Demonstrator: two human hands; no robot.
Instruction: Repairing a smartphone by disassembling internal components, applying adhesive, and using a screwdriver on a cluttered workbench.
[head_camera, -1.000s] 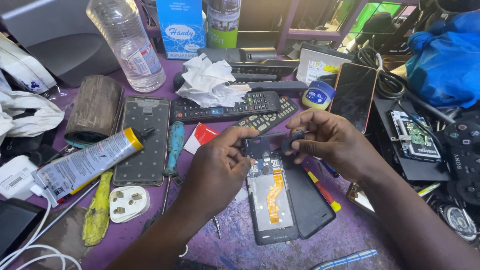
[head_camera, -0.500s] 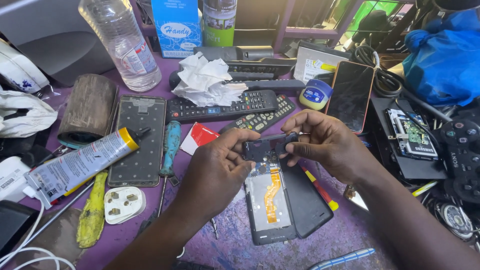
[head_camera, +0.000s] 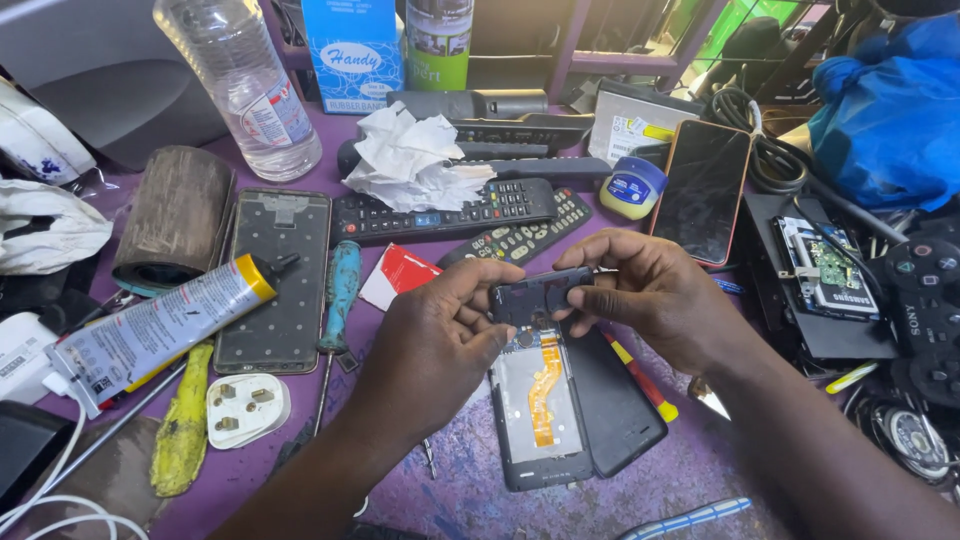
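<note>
An opened phone (head_camera: 540, 415) lies on the purple table with its back off, showing an orange flex cable. Its dark back cover (head_camera: 615, 400) lies beside it on the right. Both hands hold a small dark plastic cover piece (head_camera: 540, 295) just above the phone's top end. My left hand (head_camera: 440, 345) pinches its left end, and my right hand (head_camera: 650, 295) pinches its right end.
A teal-handled screwdriver (head_camera: 340, 295), a glue tube (head_camera: 150, 335), a phone frame (head_camera: 275, 280), a white plug (head_camera: 245, 408), remotes (head_camera: 470, 210), crumpled tissue (head_camera: 410, 160), a water bottle (head_camera: 245, 85), a phone with an orange rim (head_camera: 705, 190) and a circuit board (head_camera: 825, 265) crowd the table.
The hands have lifted the small dark cover piece clear of the phone's top end and hold it higher. The view has shifted slightly.
</note>
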